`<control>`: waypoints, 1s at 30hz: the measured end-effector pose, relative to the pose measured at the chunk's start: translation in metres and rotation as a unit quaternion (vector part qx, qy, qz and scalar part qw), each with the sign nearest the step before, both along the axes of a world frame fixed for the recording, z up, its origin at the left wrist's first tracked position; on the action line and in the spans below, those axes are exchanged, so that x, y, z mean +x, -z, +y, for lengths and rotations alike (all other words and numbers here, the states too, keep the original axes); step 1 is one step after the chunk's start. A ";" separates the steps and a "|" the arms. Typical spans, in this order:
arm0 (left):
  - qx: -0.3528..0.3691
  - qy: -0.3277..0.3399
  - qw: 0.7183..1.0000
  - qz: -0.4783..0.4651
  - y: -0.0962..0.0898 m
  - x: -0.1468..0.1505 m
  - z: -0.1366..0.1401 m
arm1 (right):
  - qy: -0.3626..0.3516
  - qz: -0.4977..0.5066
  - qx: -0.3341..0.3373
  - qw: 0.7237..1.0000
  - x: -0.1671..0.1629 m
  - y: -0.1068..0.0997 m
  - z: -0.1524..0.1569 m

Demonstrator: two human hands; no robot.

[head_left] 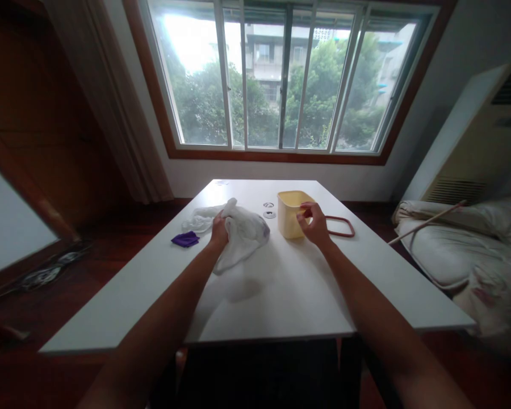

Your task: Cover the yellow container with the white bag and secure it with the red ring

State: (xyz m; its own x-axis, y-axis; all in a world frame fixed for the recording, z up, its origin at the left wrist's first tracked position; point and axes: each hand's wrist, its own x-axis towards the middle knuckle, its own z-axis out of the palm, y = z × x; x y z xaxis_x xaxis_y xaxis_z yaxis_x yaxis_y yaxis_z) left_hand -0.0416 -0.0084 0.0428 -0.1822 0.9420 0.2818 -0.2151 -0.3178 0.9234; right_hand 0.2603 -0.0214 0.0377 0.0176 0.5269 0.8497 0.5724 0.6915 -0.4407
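Observation:
A thin, see-through white plastic bag [244, 230] hangs crumpled over the table, with my left hand [220, 228] closed on its gathered left part. In front of the right side of a pale yellow bin [288, 218] is my right hand [315, 224], its thumb and fingers curved and apart. Whether it touches the bin I cannot tell. The bin stands upright with its mouth up. A reddish-brown rounded frame [344, 234] lies flat to the right of that hand. Left of my left hand rests a small folded purple piece [185, 239], beside more crumpled white plastic [200, 218].
The white table [276, 295] narrows toward the window wall. Two small round fittings [269, 215] lie in its top, left of the bin. On the right are a padded, light-coloured bundle [451, 244] with a stick [428, 221] across it, and a tall appliance [468, 136].

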 end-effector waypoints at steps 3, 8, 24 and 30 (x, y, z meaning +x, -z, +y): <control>0.018 0.036 0.997 0.065 0.001 0.016 -0.011 | -0.027 -0.015 -0.004 1.000 -0.005 0.004 0.001; 0.074 0.124 0.958 0.250 0.008 0.032 -0.019 | -0.086 -0.056 -0.030 0.994 -0.016 0.011 0.004; 0.198 0.161 0.820 0.512 0.022 0.034 -0.026 | 0.045 0.044 -0.219 0.974 0.016 0.054 0.044; 0.210 0.180 0.807 0.521 0.020 0.042 -0.033 | -0.103 -0.009 -0.258 0.961 -0.003 0.060 0.044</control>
